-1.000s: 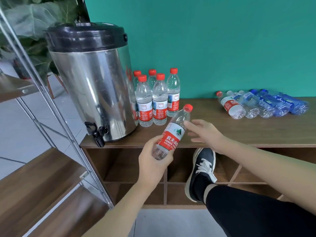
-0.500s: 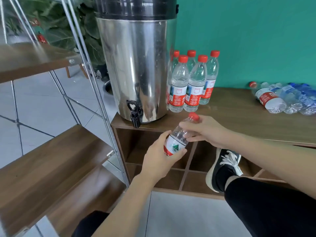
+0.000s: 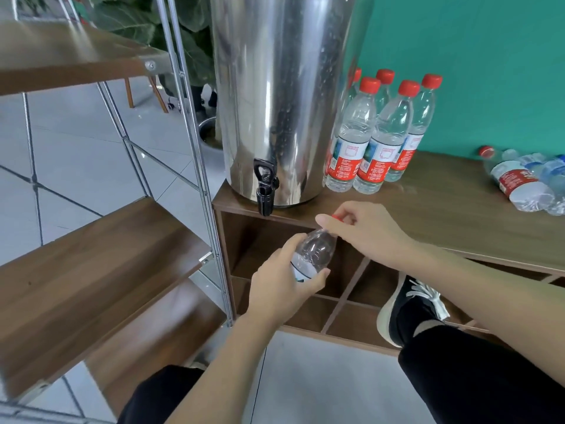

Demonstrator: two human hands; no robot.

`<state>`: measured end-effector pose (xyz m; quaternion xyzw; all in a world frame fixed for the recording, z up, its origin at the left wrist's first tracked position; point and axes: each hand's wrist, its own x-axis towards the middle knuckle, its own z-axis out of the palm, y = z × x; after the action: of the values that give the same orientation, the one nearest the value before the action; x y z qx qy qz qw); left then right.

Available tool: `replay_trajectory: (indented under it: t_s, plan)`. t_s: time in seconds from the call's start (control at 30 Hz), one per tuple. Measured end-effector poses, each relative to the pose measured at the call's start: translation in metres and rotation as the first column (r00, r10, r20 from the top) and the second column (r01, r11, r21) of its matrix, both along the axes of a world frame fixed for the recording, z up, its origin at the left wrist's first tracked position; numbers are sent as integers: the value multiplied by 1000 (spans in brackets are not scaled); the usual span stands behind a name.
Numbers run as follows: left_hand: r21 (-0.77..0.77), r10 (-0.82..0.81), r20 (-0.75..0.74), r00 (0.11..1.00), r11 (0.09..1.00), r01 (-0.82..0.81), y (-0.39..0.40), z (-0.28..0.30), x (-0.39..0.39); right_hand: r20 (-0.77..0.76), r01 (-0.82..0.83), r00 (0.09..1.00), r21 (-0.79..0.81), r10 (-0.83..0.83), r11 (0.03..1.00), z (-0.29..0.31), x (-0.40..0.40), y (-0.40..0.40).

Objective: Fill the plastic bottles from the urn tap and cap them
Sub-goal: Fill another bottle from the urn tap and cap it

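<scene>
Clear plastic, the tilted bottle (image 3: 315,250) sits gripped around its body by the left hand (image 3: 282,289) while the right hand (image 3: 365,232) pinches its red cap (image 3: 336,217), below the urn tap (image 3: 264,191).

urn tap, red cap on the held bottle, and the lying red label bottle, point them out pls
urn tap (image 3: 264,191), head view, on the black spout body.
red cap (image 3: 337,217), head view, on its visible red edge.
lying red-label bottle (image 3: 516,182), head view, on its label.
</scene>
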<state>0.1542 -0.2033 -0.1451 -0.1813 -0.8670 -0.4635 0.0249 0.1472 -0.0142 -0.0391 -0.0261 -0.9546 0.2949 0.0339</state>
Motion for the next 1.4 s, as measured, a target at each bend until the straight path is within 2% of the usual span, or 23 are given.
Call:
replay_trajectory:
  t_s: [0.13,0.23,0.37,0.43,0.53,0.63,0.7,0.8,0.87,0.97,1.03,1.17,1.27,1.4]
  plan:
    - [-83,46,-81,996,995,-52,-8,-3,0,58,-41,998,94,35,995,8,-8,2]
    - [-113,71,-98,993,990,-82,-14,-5,2,143,-95,986,74,84,993,6,-12,-8]
    - [-118,67,-102,993,990,-79,-33,-4,-3,66,-156,987,110,150,982,-2,-12,-24]
    - [-54,26,-26,999,998,-27,-40,-2,-9,31,-186,982,66,185,980,-3,-12,-26]
    - [162,-79,140,987,985,56,-49,-8,-14,10,-293,956,13,293,956,-8,-15,-30]
    - [231,-125,149,981,969,88,-54,-16,-17,-7,-401,915,57,402,914,-9,-14,-31]
    - [184,-91,87,992,980,74,-54,-17,-19,-25,-384,922,53,386,922,-11,-12,-29]
    - [-34,-13,-74,997,999,10,-56,-17,-21,39,-280,959,-12,280,960,-16,-13,-33]
    - [-124,25,-144,989,991,-43,-56,-16,-21,91,-230,969,-25,231,973,-17,-15,-33]
    - [-164,19,-170,985,985,-47,-53,-16,-23,124,-284,953,42,277,958,-16,-16,-25]
    - [-132,-12,-120,993,991,-4,-55,-16,-25,132,-357,929,82,345,931,-17,-17,-21]
    - [47,-115,82,990,993,111,-59,-20,-26,155,-497,865,152,476,854,-17,-19,-12]
    - [136,-126,114,985,985,111,-59,-23,-25,96,-526,850,123,517,842,-16,-18,-9]
    - [180,-126,134,983,978,101,-62,-23,-24,-13,-541,840,68,543,838,-19,-18,-6]
